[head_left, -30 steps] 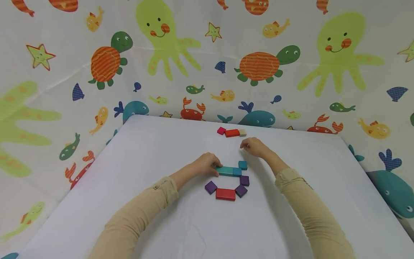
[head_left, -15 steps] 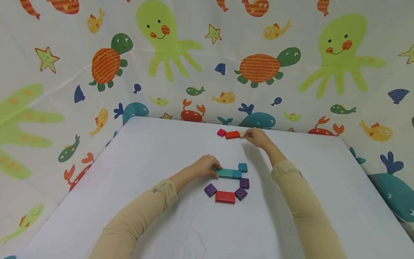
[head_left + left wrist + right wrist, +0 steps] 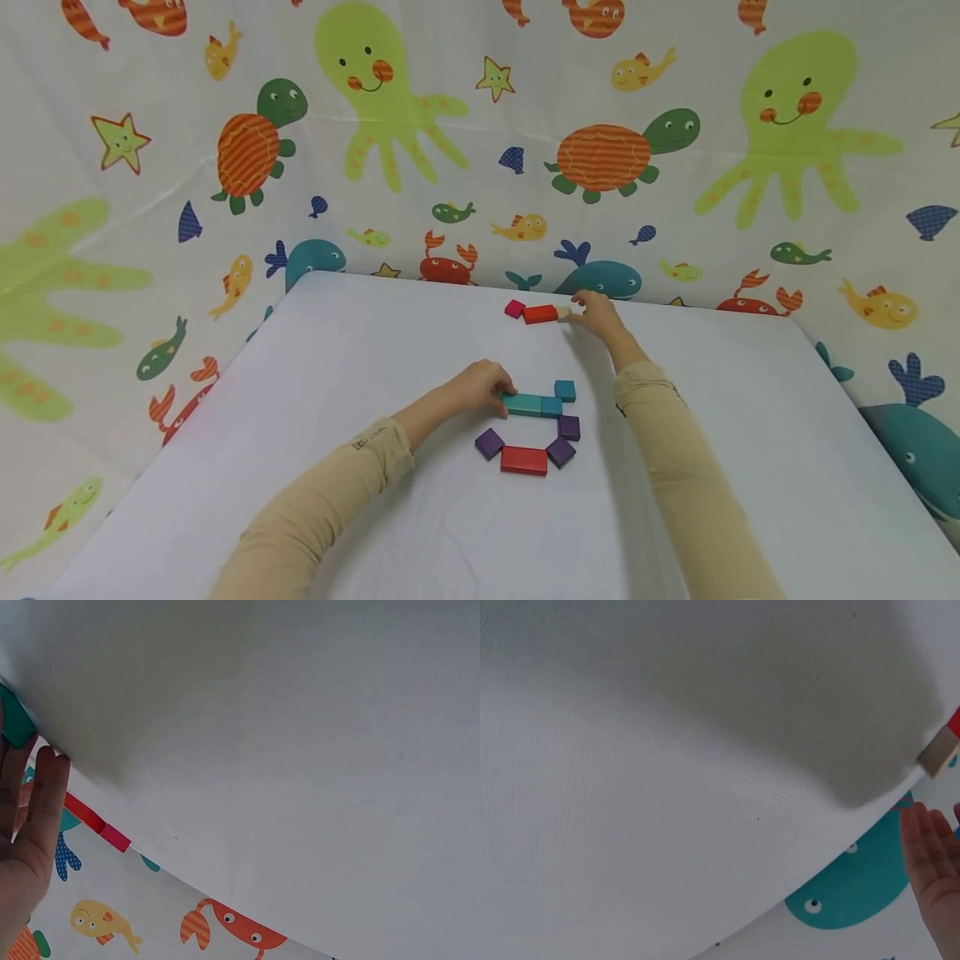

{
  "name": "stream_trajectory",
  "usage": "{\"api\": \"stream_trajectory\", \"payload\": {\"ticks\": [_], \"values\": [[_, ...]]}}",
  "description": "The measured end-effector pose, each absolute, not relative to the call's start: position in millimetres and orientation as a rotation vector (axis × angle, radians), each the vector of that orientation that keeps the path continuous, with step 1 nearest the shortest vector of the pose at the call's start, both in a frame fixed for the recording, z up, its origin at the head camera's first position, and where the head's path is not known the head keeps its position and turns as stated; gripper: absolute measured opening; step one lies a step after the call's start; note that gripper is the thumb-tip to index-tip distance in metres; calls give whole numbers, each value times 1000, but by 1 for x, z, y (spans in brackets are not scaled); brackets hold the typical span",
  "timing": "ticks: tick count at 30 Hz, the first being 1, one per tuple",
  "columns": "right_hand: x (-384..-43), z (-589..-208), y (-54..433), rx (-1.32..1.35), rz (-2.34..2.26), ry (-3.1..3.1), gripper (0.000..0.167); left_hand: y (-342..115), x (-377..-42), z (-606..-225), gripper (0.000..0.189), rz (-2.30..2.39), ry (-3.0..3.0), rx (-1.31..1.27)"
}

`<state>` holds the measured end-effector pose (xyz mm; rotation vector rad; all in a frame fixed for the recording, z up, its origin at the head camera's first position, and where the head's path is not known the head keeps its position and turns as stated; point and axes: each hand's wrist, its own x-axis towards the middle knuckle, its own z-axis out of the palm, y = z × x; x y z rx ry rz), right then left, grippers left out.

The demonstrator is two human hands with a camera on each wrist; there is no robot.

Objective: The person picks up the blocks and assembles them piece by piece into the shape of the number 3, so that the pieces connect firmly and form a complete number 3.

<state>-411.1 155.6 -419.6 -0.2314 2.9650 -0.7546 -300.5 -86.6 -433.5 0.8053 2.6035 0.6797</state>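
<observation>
My left hand (image 3: 480,386) pinches the left end of a long teal block (image 3: 522,405), whose green end (image 3: 16,718) shows in the left wrist view. A blue cube (image 3: 551,407) adjoins its right end, and another blue cube (image 3: 565,391) lies just behind that. At the table's back, my right hand (image 3: 597,314) reaches to a plain wooden block (image 3: 564,314), thumb right at its edge. In the right wrist view the wooden block (image 3: 937,754) lies beyond my extended fingers (image 3: 928,840). A red block (image 3: 540,314) and a pink cube (image 3: 514,308) continue that row leftward.
Nearer me, a red rectangular block (image 3: 524,460) lies between purple cubes, one at its left (image 3: 490,444) and one at its right (image 3: 561,452). A third purple cube (image 3: 568,427) sits behind. White cloth covers the table (image 3: 375,350); a sea-animal curtain (image 3: 480,167) hangs behind.
My right hand has moved forward from behind the blue cubes to the wooden block, its fingers now spread more. The left hand stays at the teal block.
</observation>
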Motion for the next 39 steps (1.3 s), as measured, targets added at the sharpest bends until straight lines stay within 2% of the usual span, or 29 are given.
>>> {"api": "stream_trajectory", "payload": {"ticks": [6,10,13,18,23,26,28,33,35,39], "values": [[-438,-446,155,-130,-767,2862,63,-86,-301,-433,35,655,2612,816],[-488,-504,172,-230,-678,2857,76,-87,-300,-433,35,648,2615,820],[-512,-532,178,-206,-618,2840,75,-87,-299,-432,35,652,2613,820],[-501,-529,170,-223,-579,2932,55,-88,-298,-431,34,656,2613,820],[-458,-484,149,-186,-581,2947,42,-88,-300,-432,35,656,2618,840],[-442,-460,136,-116,-554,2892,41,-88,-301,-433,35,673,2627,826],[-455,-478,143,-152,-526,2951,38,-88,-302,-433,35,685,2620,820],[-506,-547,176,-347,-436,3041,44,-89,-302,-433,35,700,2618,840],[-496,-533,172,-328,-446,2959,47,-89,-301,-432,35,698,2630,838],[-430,-461,147,-276,-458,2893,42,-88,-299,-431,34,707,2627,828]]}}
